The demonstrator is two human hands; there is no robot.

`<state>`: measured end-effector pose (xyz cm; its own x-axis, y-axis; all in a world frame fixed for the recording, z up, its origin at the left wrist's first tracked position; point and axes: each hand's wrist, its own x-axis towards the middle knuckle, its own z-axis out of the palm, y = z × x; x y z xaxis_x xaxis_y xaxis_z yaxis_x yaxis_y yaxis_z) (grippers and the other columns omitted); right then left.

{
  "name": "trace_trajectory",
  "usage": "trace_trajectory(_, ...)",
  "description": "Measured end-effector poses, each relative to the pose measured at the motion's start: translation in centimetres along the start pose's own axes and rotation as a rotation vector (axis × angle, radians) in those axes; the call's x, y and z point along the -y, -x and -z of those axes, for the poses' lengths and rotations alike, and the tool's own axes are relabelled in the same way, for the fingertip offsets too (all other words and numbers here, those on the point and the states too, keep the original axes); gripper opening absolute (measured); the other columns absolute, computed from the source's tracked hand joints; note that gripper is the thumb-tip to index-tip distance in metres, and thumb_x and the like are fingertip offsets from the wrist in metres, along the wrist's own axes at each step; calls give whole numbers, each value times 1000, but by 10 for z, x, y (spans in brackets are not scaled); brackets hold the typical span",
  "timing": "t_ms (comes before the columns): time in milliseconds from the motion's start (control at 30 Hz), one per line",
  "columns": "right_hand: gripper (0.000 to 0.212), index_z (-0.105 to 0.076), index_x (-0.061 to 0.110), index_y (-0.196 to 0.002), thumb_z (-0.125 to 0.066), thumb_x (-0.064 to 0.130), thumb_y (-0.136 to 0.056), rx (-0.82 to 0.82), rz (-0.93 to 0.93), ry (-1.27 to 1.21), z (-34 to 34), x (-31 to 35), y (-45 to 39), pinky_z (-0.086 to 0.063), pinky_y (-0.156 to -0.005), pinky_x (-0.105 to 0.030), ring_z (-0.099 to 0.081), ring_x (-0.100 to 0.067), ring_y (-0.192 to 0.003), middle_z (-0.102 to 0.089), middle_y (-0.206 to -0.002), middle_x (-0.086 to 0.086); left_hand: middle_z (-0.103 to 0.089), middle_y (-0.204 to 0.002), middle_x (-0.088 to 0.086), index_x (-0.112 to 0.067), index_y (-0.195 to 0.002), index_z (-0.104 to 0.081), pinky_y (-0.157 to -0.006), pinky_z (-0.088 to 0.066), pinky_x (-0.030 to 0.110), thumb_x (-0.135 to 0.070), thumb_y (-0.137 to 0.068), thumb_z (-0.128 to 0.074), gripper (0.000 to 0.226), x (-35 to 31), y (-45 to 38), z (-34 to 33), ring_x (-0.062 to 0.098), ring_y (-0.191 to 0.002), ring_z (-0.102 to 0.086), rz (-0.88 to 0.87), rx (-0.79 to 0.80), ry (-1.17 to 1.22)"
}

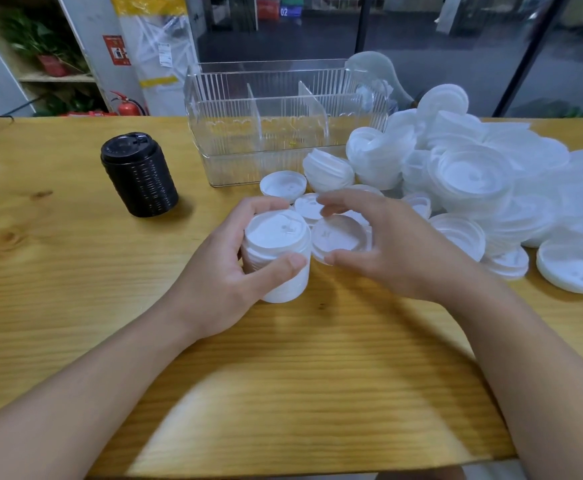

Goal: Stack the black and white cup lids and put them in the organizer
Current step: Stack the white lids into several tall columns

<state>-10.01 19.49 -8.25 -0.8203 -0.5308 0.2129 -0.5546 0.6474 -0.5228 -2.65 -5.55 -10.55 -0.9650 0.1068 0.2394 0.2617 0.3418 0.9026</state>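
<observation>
White lid (340, 237) blurred under fingers (335, 202)

A white lid stack (276, 258) is standing upright near the table's middle. A single white lid (340, 237) is tilting just right of it. A black lid stack (140, 174) is standing upright far left. Loose white lids (491, 188) are piling at the right. The clear organizer (283, 123) is standing behind them.

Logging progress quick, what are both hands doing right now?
Left hand: grips the stack of white lids.
Right hand: holds a single white lid between thumb and fingers, right beside the stack.
</observation>
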Motion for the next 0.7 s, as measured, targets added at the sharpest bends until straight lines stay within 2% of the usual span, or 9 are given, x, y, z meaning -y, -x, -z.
trace_trajectory(100,89,-32,48,-165,-64,3,-95,117,43,6,-2,0,2,-43,-116,-28,-56,-8,-137,-49,-158,30,-74,-131,-12,-35,-146,-56,-93,-55,27,-43,-90,-83,62,1,-1,0,14,-119,-73,-6,-5,9)
trace_trajectory(167,93,-29,46,-167,-57,-4,-94,101,22,-4,-1,1,3,-33,-121,-22,-41,-1,-149,-41,-164,29,-73,-132,-11,-34,-146,-56,-94,-55,30,-43,-90,-83,62,2,-1,2,15,-120,-72,-7,-14,8)
trace_trajectory(200,88,-31,42,-167,-60,0,-95,54,3,-29,-1,2,2,-30,-122,-19,-37,3,-151,-42,-164,26,-73,-132,-12,-34,-146,-56,-94,-55,30,-44,-90,-83,62,2,-1,2,14,-120,-72,-5,-21,6)
trace_trajectory(267,75,-37,34,-164,-72,29,-98,-56,-35,11,-5,4,0,-31,-125,-30,-42,-1,-146,-51,-156,17,-73,-131,-13,-34,-145,-55,-92,-55,29,-45,-89,-83,63,2,0,4,13,-118,-72,-3,-35,1)
trace_trajectory(333,84,-42,31,-158,-74,65,-88,-95,-115,135,-13,6,-2,-32,-118,-37,-47,-8,-135,-55,-139,14,-71,-129,-16,-32,-143,-55,-89,-56,25,-44,-88,-84,63,2,-1,5,12,-117,-72,-1,-53,-4)
trace_trajectory(400,91,-47,29,-149,-68,82,-78,-126,-142,219,-20,5,-5,-28,-107,-35,-49,-9,-126,-54,-124,17,-71,-127,-18,-32,-140,-56,-85,-56,20,-42,-87,-84,61,2,-1,4,10,-114,-72,1,-64,5)
trace_trajectory(467,87,-50,29,-145,-71,79,-78,-154,-139,249,-23,4,-8,-27,-105,-35,-52,-10,-122,-53,-117,18,-71,-126,-18,-32,-138,-56,-83,-56,20,-42,-86,-85,60,3,-1,4,9,-112,-72,9,-63,16)
trace_trajectory(567,80,-49,29,-149,-78,64,-83,-160,-142,202,-21,5,-8,-30,-111,-36,-54,-9,-117,-59,-120,16,-72,-126,-18,-35,-138,-55,-83,-57,21,-43,-85,-86,62,3,-1,5,9,-112,-73,32,-55,24)
trace_trajectory(700,74,-50,33,-151,-82,52,-88,-248,-131,-27,-9,7,-4,-43,-109,-27,-58,-2,-122,-67,-125,18,-72,-129,-15,-37,-138,-53,-85,-57,24,-50,-79,-91,72,5,-2,6,11,-114,-73,63,-62,31)
